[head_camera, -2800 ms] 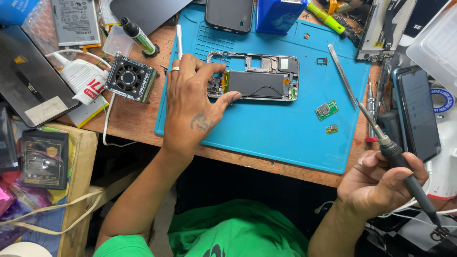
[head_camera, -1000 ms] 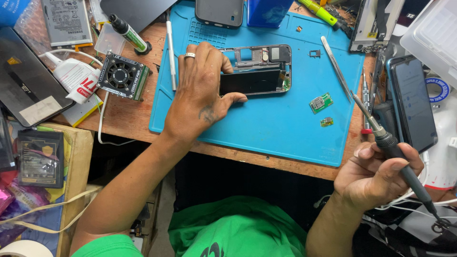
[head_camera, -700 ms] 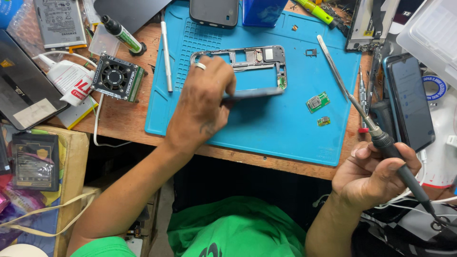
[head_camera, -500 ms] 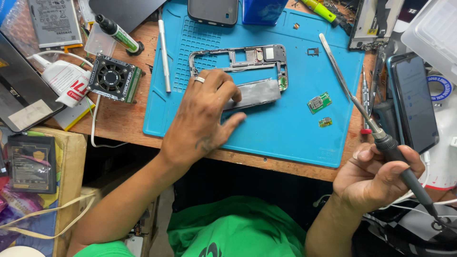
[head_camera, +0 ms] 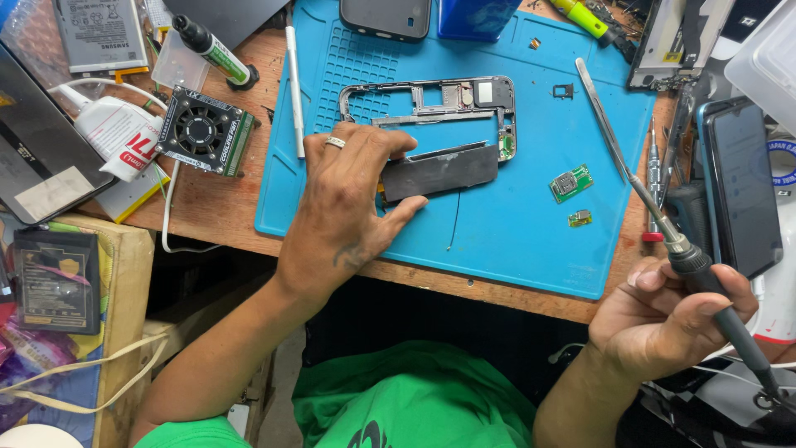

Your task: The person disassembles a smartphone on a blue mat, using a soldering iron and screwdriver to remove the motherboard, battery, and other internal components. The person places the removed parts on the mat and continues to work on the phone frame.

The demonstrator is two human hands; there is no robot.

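Fingers of the left hand (head_camera: 348, 203) clamp a flat dark battery (head_camera: 439, 170), thumb under its near edge and fingertips over its left end, tilting it up off the blue silicone mat (head_camera: 531, 249), apparently so that the part clears the stripped phone frame (head_camera: 427, 108) lying just beyond the fingertips. A ring shows on one finger. The right hand (head_camera: 663, 319), well apart at the near edge of the tabletop (head_camera: 215, 195), is closed around the grip of a soldering iron (head_camera: 705, 278), its long thin tip angled away over the mat, seemingly parked clear of the work while the other hand handles the battery. Two small green circuit boards (head_camera: 572, 184) lie between the hands on the mat. Left of the left hand's fingers sit a small black cooling fan (head_camera: 199, 131), a white spudger (head_camera: 293, 91) and a green-capped tube (head_camera: 214, 51); a dark smartphone (head_camera: 742, 187) rests beyond the right hand.
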